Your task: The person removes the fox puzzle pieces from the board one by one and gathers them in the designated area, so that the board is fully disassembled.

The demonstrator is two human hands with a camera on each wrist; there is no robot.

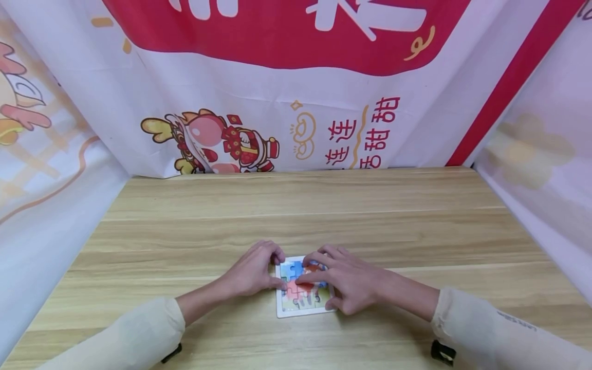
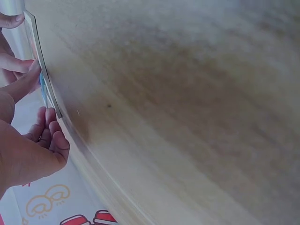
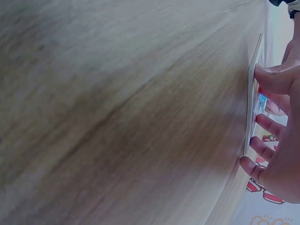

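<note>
A small square jigsaw puzzle in a white frame lies flat on the wooden table, its interlocking pieces showing blue, red and pale green. My left hand holds it at the left side: the thumb rests on the left edge and the curled fingers are at the far left corner. My right hand spreads over the right half, one fingertip touching the pieces near the middle and the thumb at the near right edge. This hand hides part of the picture. The right wrist view shows the frame's thin edge along the tabletop.
The wooden table stretches around the puzzle on all sides. A printed cloth with a cartoon figure and red characters hangs along the back edge, and more cloth hangs at both sides.
</note>
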